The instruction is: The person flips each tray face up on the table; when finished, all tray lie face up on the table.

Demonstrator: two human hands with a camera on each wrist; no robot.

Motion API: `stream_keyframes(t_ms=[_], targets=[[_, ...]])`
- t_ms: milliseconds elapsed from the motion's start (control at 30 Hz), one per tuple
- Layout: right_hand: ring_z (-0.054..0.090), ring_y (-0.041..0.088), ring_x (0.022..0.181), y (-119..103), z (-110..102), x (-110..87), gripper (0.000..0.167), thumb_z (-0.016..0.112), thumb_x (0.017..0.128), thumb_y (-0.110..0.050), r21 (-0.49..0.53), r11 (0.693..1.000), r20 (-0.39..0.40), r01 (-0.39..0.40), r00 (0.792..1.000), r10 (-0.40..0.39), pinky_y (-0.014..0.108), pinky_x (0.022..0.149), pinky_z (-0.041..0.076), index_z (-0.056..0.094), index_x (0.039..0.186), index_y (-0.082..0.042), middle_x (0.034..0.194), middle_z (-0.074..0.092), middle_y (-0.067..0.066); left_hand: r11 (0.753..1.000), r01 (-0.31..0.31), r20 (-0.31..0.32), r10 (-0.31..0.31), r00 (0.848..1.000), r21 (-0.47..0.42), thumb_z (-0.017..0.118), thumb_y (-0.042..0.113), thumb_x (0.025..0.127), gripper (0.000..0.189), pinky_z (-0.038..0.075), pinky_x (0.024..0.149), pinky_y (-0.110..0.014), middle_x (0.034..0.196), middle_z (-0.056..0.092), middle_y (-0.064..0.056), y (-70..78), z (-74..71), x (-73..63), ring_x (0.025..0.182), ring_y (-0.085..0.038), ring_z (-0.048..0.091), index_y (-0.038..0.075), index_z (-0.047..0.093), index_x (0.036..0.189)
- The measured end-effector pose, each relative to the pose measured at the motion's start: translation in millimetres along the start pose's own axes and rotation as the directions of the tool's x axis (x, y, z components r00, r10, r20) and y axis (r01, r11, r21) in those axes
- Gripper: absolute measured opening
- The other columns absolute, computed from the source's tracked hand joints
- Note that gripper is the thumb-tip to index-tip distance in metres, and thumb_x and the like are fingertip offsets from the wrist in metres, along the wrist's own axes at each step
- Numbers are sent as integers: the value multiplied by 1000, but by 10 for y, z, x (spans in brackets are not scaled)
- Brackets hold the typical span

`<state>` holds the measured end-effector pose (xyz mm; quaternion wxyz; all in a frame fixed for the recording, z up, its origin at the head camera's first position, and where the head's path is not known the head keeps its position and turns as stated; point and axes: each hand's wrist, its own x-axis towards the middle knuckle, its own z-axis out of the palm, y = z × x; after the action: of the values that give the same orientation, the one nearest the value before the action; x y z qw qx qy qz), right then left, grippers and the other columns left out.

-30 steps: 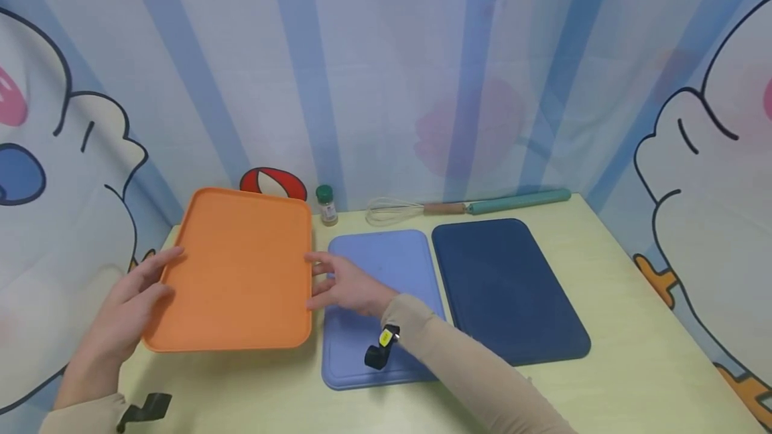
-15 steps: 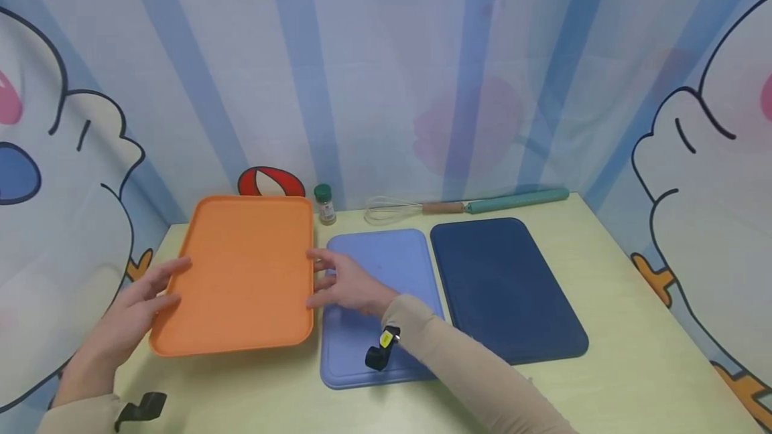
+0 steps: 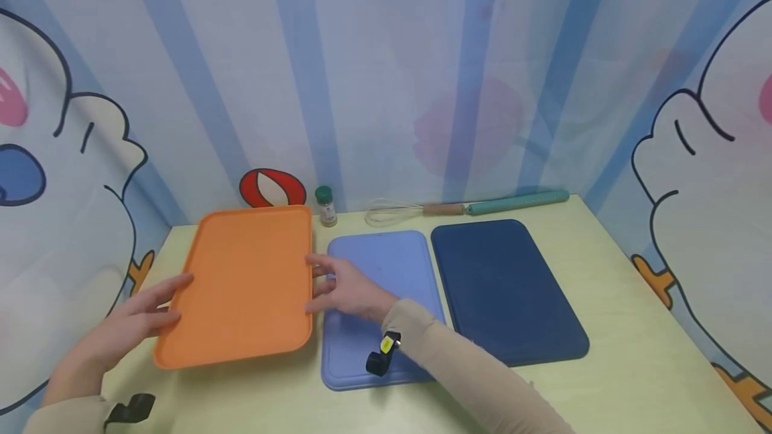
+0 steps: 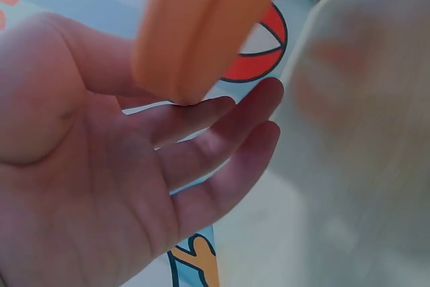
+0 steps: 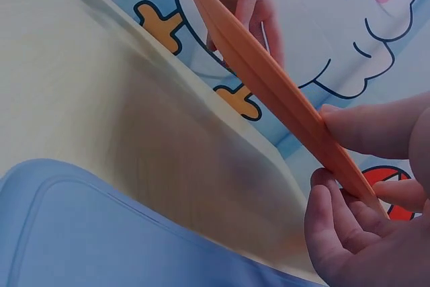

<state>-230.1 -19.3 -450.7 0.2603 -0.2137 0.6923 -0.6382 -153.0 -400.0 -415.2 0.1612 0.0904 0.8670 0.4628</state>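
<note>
Left hand (image 3: pixel 129 323), part closed, holds the left rim of an orange tray (image 3: pixel 244 280); the left wrist view shows 3 of its fingers loosely bent and spread beneath the rim. Right hand (image 3: pixel 352 288), also part closed, pinches the opposite rim with its digits on both faces. The left arm enters from the near left corner; the right forearm slants leftward and far, across a light blue board (image 3: pixel 346 357). Together the 2 hands hold the tray level with the table's left portion but raised, with a shadow on the table (image 3: pixel 639 353) below. To the right lie the light blue board and, beside it, a navy board (image 3: pixel 509 290). Along the far edge, left to right: 1 green-capped jar (image 3: pixel 326 207), 1 whisk (image 3: pixel 443 209) and 1 teal rod (image 3: pixel 519 202).
</note>
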Motion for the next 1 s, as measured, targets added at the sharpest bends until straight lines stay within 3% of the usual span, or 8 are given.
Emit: stream_keyframes(t_ms=[67,133,267,467,567,667,867,1000], targets=[[70,20,104,2,3,-8,90,83,84,7,0,1000,-1,5,1000,-5,32,86,60,41,161,-10,143,57,10,1000,14,11,-14,1000,4,53,19,111,71,57,85,-26,168,13,-35,2,5,7,143,-66,26,-2,15,166],[70,19,102,4,3,-14,91,83,83,7,-6,1000,-2,9,1000,-9,31,84,60,40,162,-9,143,56,10,1000,13,21,-13,1000,10,53,19,111,71,57,85,-27,168,13,-36,-2,16,19,143,-70,23,-3,15,166],[69,18,101,5,6,-27,93,84,82,8,-24,1000,-3,7,1000,-7,30,82,59,39,162,-9,144,56,11,999,3,26,-4,1000,37,54,17,110,70,58,84,-28,167,15,-38,-3,45,35,139,-69,32,-6,16,165],[69,19,102,45,8,-28,96,86,81,8,-54,999,-1,5,1000,-5,29,81,59,39,162,-8,145,56,12,999,1,43,-3,999,34,56,12,108,71,59,84,-28,164,18,-41,14,63,50,130,-54,56,-10,16,163],[69,18,103,64,13,-30,98,86,80,8,-56,998,5,4,1000,-4,29,81,59,38,163,-8,146,55,12,1000,-6,51,4,999,24,57,12,108,72,60,84,-28,164,18,-40,-19,53,65,120,-26,68,-9,16,163],[70,18,103,82,24,-34,99,86,79,10,-61,998,12,7,1000,-6,29,80,59,37,163,-7,147,55,13,1000,-10,52,9,999,20,59,12,108,73,59,84,-27,165,18,-40,-51,56,77,110,-5,68,-9,16,164],[69,14,100,128,66,-42,100,86,78,11,-88,996,13,3,1000,-1,27,79,58,36,163,-5,149,54,15,999,20,45,-22,999,38,62,10,106,76,60,83,-29,164,19,-41,-97,82,86,112,-23,70,-9,16,163],[69,15,101,139,82,-50,99,86,78,11,-93,996,11,-8,1000,9,26,77,57,36,163,-5,149,53,15,999,28,49,-29,998,32,63,11,105,77,60,83,-29,164,19,-41,-113,95,86,109,-21,71,-9,16,163]])
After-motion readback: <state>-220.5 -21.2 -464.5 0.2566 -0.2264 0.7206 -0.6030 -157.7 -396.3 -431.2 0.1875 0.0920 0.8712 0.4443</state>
